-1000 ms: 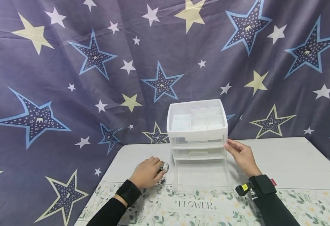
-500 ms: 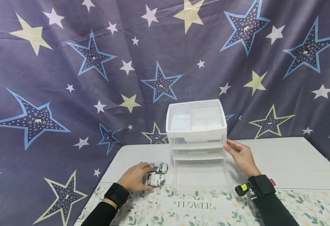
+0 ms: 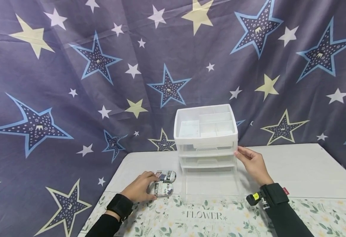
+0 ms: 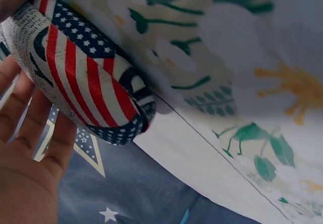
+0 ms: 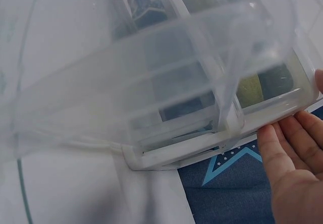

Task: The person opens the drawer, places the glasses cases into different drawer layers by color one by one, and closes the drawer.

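Two oblong, round-ended things, much like glasses cases, lie side by side on the table in the head view: a rear newsprint-patterned case [image 3: 166, 176] and a front one [image 3: 162, 189]. My left hand [image 3: 137, 188] is at their left ends, its fingers fairly straight. In the left wrist view, a flag-print case [image 4: 93, 77] lies between thumb and loosely spread fingers [image 4: 38, 118]. A white drawer unit [image 3: 206, 141] stands at centre, its clear bottom drawer [image 3: 212, 199] pulled out. At its right edge my right hand [image 3: 253, 164] holds on, thumb in front and fingers at the side.
Several shallow compartments [image 3: 215, 120] form the unit's top, above two closed drawers [image 3: 207, 161]. A floral cloth [image 3: 202, 227] covers the table's front; behind it is a white surface [image 3: 294, 171]. A star-patterned curtain [image 3: 208, 89] hangs close behind.
My left hand has drawn back leftward from over the cases, which now show more fully. The cases stay in place in the last half second. My right hand stays on the unit.
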A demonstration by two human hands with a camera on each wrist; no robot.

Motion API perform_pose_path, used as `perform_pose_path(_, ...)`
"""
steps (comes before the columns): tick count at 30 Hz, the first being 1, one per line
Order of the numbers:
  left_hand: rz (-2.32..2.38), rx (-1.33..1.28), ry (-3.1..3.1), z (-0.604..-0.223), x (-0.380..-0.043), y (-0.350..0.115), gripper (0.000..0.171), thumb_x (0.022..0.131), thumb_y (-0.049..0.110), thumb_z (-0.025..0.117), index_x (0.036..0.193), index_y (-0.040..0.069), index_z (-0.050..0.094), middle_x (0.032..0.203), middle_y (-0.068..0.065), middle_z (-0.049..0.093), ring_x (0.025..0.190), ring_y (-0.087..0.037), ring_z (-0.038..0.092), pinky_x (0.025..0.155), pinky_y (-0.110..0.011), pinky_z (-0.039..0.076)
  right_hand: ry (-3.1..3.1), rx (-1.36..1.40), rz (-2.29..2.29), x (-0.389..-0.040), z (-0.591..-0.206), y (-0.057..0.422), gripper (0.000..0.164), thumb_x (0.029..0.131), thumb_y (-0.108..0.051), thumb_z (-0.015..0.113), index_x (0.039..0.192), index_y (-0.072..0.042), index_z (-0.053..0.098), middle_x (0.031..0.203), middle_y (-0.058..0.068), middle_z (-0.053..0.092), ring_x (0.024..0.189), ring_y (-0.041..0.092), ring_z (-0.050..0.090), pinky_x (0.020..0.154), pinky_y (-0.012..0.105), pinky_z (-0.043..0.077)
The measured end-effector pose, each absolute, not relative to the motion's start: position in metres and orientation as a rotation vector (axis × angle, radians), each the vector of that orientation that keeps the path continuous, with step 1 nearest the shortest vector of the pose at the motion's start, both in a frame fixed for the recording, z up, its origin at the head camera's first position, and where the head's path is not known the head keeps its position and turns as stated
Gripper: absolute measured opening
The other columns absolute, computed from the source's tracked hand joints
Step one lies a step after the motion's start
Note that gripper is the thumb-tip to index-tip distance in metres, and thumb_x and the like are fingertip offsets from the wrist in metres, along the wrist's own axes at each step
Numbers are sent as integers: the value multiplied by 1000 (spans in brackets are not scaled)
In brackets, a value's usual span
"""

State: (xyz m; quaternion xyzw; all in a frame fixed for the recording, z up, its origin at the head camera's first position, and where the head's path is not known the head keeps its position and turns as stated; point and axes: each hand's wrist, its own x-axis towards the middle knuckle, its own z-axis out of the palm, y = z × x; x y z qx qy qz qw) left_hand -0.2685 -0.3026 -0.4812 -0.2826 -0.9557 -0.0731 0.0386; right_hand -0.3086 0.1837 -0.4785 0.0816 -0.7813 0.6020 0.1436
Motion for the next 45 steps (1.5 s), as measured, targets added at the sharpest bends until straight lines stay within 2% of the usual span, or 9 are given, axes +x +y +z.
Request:
perform_pose_path(3,-243,-863,-2940,-482,-270,-301,60,76,40,91,127,19,66,124,1,56,114,-20,52,99,-47,50,-2251,235,1741,-309,-479,184,62,100,-46,67,144,-3,58,139,18,63,129,34,59,105,31,53)
perform_pose_path(6,-250,-863,-2945,-483,-272,-301,60,76,39,91,126,19,65,120,3,55,108,-16,50,93,-44,50,-2252,231,1745,-308,-479,183,62,100,-46,67,144,-3,57,139,19,62,130,34,59,109,47,50)
perform_pose_path(12,-259,-851,-2937,-486,-274,-302,60,74,39,92,123,18,64,116,6,54,106,-13,48,89,-41,49,-2265,235,1731,-308,-478,183,62,100,-45,66,144,-3,57,139,18,62,129,33,59,107,40,52)
perform_pose_path(21,-341,-852,-2904,-474,-273,-294,61,72,33,94,123,15,65,114,7,54,105,-12,48,92,-43,49,-2253,244,1739,-308,-477,184,62,100,-44,67,144,-1,57,139,19,62,130,34,58,109,49,49)
perform_pose_path(26,-367,-938,-2805,-463,-275,-288,57,71,29,93,120,16,65,114,8,55,103,-11,48,91,-40,48,-2250,247,1742,-308,-478,184,62,100,-44,67,144,-1,57,139,19,62,130,34,58,109,49,49)
perform_pose_path(32,-355,-1001,-2703,-451,-281,-278,54,71,32,92,116,19,65,111,7,56,98,-9,46,85,-35,45,-2248,251,1736,-309,-479,183,62,100,-44,67,144,-2,57,139,19,62,129,34,59,109,48,49)
perform_pose_path(45,-355,-1046,-2590,-433,-290,-250,54,68,34,91,113,18,67,111,6,58,101,-10,48,88,-34,46,-2248,248,1743,-310,-479,184,61,100,-45,67,144,-3,58,139,18,63,129,33,59,108,45,50)
